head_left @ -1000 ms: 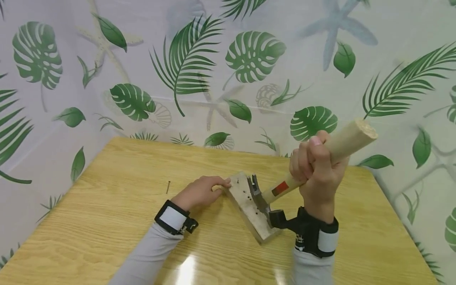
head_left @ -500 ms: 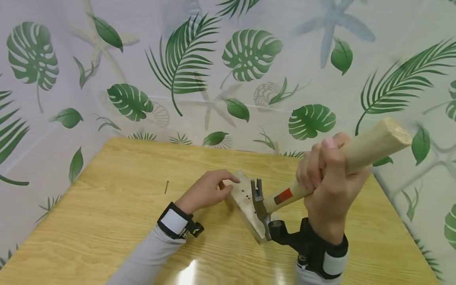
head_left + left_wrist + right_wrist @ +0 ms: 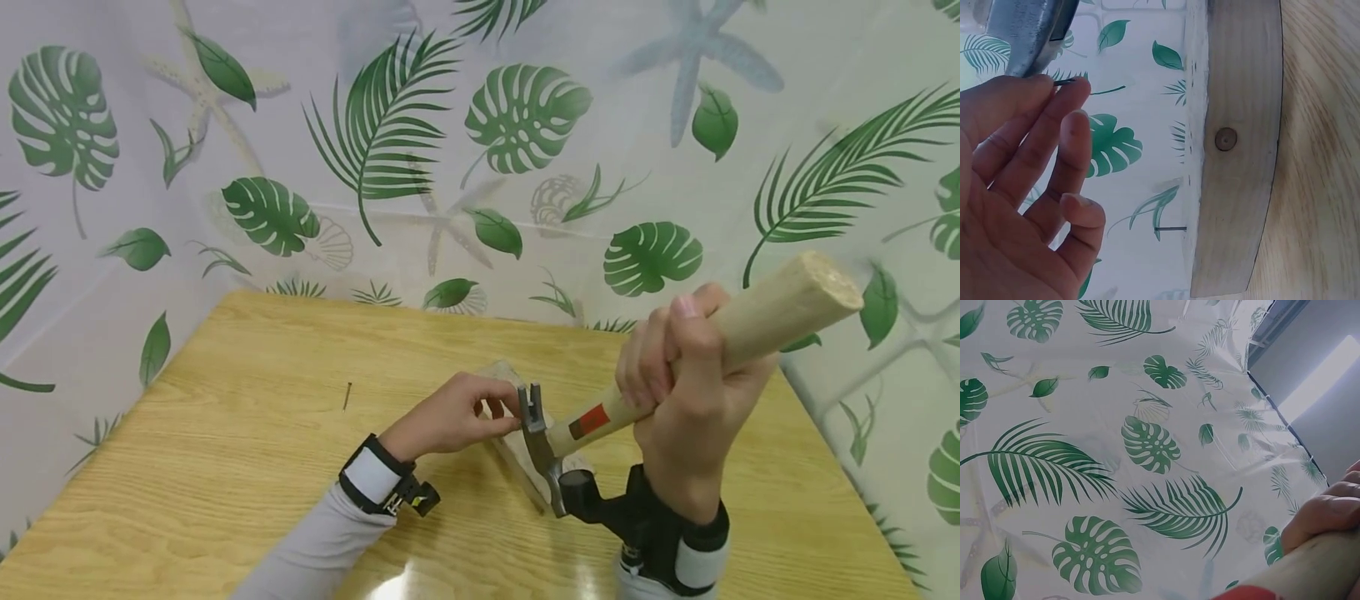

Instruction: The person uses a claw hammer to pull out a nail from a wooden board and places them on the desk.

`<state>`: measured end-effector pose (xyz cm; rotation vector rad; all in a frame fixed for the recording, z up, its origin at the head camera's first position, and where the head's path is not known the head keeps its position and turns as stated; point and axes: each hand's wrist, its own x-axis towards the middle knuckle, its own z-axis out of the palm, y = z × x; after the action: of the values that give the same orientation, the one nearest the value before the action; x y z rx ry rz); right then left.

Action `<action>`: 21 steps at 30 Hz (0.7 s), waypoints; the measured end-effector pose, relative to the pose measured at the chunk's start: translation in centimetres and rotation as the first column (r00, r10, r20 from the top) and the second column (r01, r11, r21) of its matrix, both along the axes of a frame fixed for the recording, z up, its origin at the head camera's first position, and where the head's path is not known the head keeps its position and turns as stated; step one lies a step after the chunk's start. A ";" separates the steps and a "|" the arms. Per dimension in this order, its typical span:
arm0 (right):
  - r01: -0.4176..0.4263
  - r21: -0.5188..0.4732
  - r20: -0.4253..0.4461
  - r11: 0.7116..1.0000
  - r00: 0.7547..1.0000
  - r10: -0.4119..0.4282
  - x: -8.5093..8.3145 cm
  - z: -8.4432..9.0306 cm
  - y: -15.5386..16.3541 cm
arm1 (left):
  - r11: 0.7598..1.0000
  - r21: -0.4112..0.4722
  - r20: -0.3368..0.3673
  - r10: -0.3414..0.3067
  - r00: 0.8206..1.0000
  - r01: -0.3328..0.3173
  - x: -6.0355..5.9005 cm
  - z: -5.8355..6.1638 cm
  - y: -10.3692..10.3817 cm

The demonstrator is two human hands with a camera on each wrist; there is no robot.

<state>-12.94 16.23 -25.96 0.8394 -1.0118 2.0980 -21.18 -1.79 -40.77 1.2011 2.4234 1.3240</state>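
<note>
My right hand (image 3: 693,400) grips the wooden handle of a claw hammer (image 3: 780,312), which leans up to the right. Its metal head hangs just above a pale wooden block (image 3: 517,471), claw upward. My left hand (image 3: 465,412) is at the claw. In the left wrist view, a small dark nail (image 3: 1065,81) is pinched between left thumb and fingertip beside the hammer's metal (image 3: 1032,37). Another thin nail (image 3: 1171,229) sticks out of the block's face. The right wrist view shows part of the handle (image 3: 1310,565) and the right fingers (image 3: 1325,515).
A loose nail (image 3: 347,396) lies on the wooden table (image 3: 247,450), left of the left hand. A leaf-patterned sheet (image 3: 420,167) hangs behind the table. Each wrist wears a black strap with a camera.
The hammer head has lifted off the block, its handle swinging right. My left hand has left the block's edge and moved right to the claw, where it now pinches a nail.
</note>
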 end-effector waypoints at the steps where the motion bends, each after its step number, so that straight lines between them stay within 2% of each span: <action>1: -0.009 0.001 -0.003 1.000 1.000 0.009 0.0 0.0 0.0 | 1.000 -0.001 -0.005 0.004 1.000 -0.004 0.0 0.0 0.0; 5: -0.022 0.024 -0.006 0.999 1.000 0.022 0.0 -0.1 0.0 | 0.998 0.014 -0.039 0.054 0.998 -0.053 0.0 -0.2 0.0; 10: 0.013 0.070 0.007 0.997 1.000 -0.013 0.0 0.0 -0.1 | 0.985 0.099 -0.078 0.151 0.985 -0.143 -0.2 -0.3 -0.1; 13: 0.024 0.080 0.016 0.996 1.000 -0.026 0.0 0.0 -0.1 | 0.977 0.125 -0.087 0.183 0.979 -0.172 -0.4 -0.2 -0.4; 17: 0.019 0.074 0.030 0.997 0.999 -0.021 0.1 -0.1 -0.1 | 0.971 0.060 -0.064 0.235 0.970 -0.231 -0.9 0.1 -1.8; 19: 0.017 0.075 0.038 0.997 0.999 -0.020 0.1 -0.2 0.0 | 0.955 -0.013 -0.051 0.296 0.954 -0.297 -1.3 0.3 -3.0; 21: 0.023 0.079 0.042 0.997 0.999 -0.027 0.1 -0.2 0.1 | 0.922 -0.098 -0.044 0.371 0.928 -0.374 -2.0 0.4 -4.4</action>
<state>-12.80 16.35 -26.12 0.8192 -1.1281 2.0743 -23.18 -6.21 -40.36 0.7573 2.8010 1.2485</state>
